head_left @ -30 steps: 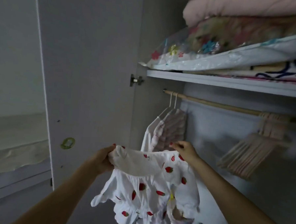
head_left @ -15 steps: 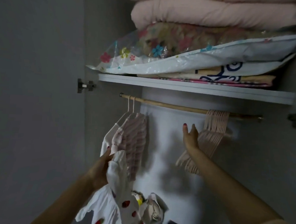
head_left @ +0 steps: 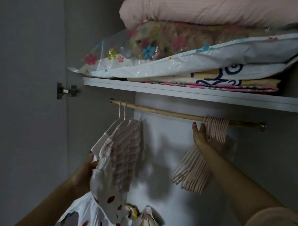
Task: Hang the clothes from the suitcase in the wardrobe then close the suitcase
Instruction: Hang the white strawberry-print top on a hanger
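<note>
my left hand grips the bunched top of a white dress with red strawberry prints, fingers and thumb curled into the cloth, and the rest of the dress hangs down below my wrist toward the bottom of the view. it sits just in front of and touching the lower edge of a striped pink top that is already on a hanger on the wooden rail, with a white garment on a second hanger right beside it at the left end. my right hand is raised with fingers straight and together, pressed against a tight bunch of empty pink hangers that hang toward the right end of the rail; it holds nothing that i can see, though the fingertips behind the hangers are hidden. above the rail runs a white shelf, stacked with folded sheets, a flowered plastic storage bag and a pink quilt on top. the open wardrobe door stands at my left with its metal hinge showing. the suitcase is out of view.
</note>
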